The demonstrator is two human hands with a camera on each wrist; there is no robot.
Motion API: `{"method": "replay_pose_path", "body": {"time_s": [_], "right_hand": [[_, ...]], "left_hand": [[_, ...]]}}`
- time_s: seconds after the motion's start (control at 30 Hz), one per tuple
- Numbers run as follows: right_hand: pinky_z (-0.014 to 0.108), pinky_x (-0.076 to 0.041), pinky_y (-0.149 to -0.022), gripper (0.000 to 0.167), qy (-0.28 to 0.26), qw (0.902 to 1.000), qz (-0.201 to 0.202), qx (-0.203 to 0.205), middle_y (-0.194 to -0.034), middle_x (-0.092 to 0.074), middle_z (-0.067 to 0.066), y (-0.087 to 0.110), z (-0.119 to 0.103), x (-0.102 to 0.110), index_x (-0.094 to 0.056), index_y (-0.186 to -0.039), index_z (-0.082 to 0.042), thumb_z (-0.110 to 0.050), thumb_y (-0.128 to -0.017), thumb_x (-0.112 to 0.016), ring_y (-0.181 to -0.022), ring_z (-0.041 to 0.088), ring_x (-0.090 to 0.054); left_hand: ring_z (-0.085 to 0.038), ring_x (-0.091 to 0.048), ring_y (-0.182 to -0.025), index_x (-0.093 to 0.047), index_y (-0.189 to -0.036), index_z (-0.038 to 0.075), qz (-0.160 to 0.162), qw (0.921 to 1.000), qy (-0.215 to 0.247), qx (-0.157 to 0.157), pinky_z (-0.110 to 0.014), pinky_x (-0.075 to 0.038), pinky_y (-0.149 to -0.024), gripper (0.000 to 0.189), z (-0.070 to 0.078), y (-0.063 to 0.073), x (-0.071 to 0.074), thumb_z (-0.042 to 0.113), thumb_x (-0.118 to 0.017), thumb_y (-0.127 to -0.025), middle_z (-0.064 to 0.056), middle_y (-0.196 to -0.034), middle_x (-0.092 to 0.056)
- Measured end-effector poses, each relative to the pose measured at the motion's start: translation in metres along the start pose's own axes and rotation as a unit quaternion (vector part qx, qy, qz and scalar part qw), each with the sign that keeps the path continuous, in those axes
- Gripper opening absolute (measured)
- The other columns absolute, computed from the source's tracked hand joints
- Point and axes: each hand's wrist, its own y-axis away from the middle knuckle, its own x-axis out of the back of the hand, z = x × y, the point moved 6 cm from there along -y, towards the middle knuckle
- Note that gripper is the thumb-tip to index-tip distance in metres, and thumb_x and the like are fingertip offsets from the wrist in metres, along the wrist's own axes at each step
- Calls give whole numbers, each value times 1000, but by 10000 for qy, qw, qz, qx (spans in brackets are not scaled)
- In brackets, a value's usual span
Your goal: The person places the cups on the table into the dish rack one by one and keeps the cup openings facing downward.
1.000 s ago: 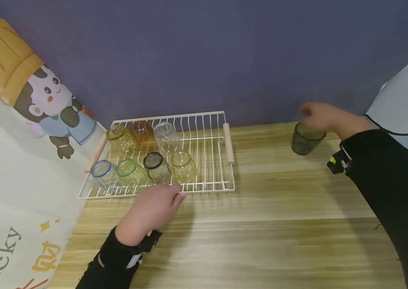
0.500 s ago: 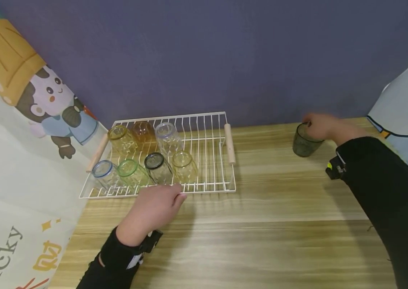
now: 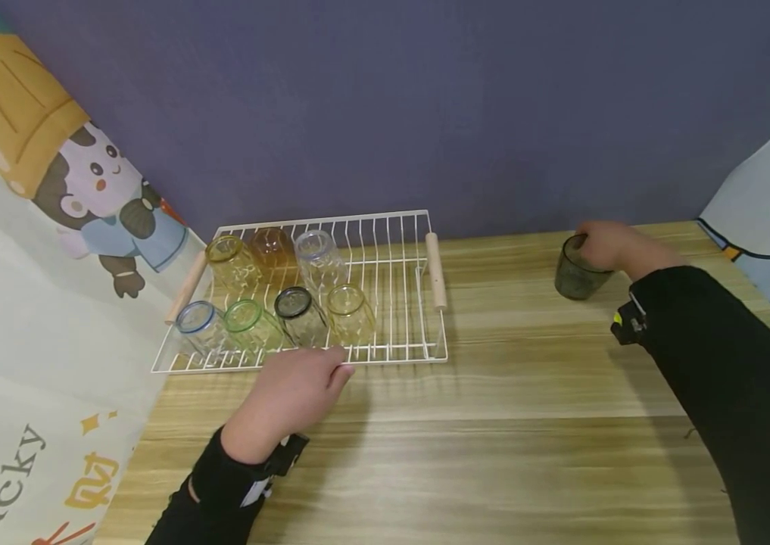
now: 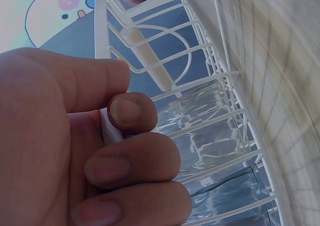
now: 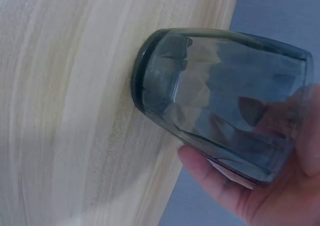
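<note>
My left hand (image 3: 292,390) grips the front rim of the white wire rack (image 3: 394,356). In the left wrist view its fingers (image 4: 145,158) curl round the rim wire. At the right, my right hand (image 3: 615,247) holds a dark grey drinking glass (image 3: 574,281) by its upper wall. The glass stands mouth up on the wooden table. Through its wall, in the right wrist view, I see fingers inside, while another finger (image 5: 207,173) lies along the outside.
Several upturned glasses sit at the rack's left and middle, among them a green one (image 3: 246,322), a black-rimmed one (image 3: 297,314) and an orange one (image 3: 271,250). Wooden handles (image 3: 435,270) flank the rack. A dark blue panel (image 3: 439,113) rises behind the table.
My right hand has come down from above the grey glass and now holds its wall. The left hand stays on the rack rim.
</note>
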Motion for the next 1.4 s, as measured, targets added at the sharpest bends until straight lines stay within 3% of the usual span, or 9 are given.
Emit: {"method": "replay_pose_path", "body": {"time_s": [0.3,0.73,0.87,1.0,1.23,1.3,1.4], "right_hand": [[67,-40,-100,44,236,9997,65,29,-140,-36,47,-1,-1,-3,-36,-140,21,-2,-103,-29,-130,64,-35],[66,-41,-98,46,184,9985,496,147,-140,-42,43,7,-31,6,-41,-142,16,-1,-101,-30,-127,62,-40],[63,-42,-93,49,-88,9981,583,156,-141,-41,41,8,-41,8,-38,-145,15,-2,-99,-32,-126,59,-42],[57,-37,-83,51,-649,9954,678,171,-141,-42,37,10,-54,8,-37,-148,10,0,-98,-32,-114,49,-44],[51,-38,-75,48,-1718,9780,1100,437,-136,-48,29,19,-84,4,-43,-148,4,-1,-101,-31,-103,41,-48],[50,-41,-77,44,-2206,9671,1178,464,-136,-48,26,24,-90,-1,-46,-145,1,-4,-104,-30,-105,39,-49],[45,-46,-78,40,-3072,9415,1292,500,-138,-46,22,31,-95,-11,-49,-141,-2,-4,-106,-29,-107,35,-49]], "left_hand": [[-15,-41,-50,-43,-73,20,2,10000,-4,-3,-34,-35,-48,40,0,0,0,36,-54,-108,5,-57,-38],[-14,-40,-50,-43,-74,20,-10,10000,-16,-25,-32,-34,-47,40,1,1,1,37,-53,-108,5,-58,-36],[-14,-40,-50,-43,-74,20,-58,10000,-10,-13,-32,-34,-47,39,1,1,0,37,-53,-108,5,-58,-36],[-15,-38,-50,-43,-74,20,-64,10000,34,-16,-32,-33,-47,39,1,0,1,36,-53,-108,5,-58,-36],[-15,-40,-51,-43,-74,20,-16,10000,42,14,-33,-34,-48,39,1,1,1,36,-54,-108,4,-58,-38],[-15,-41,-51,-43,-74,20,-1,10000,41,15,-33,-35,-48,39,1,1,2,36,-54,-108,4,-58,-38],[-15,-40,-51,-43,-74,20,-33,10000,56,19,-33,-34,-49,39,2,0,2,36,-53,-108,4,-59,-38]]}}
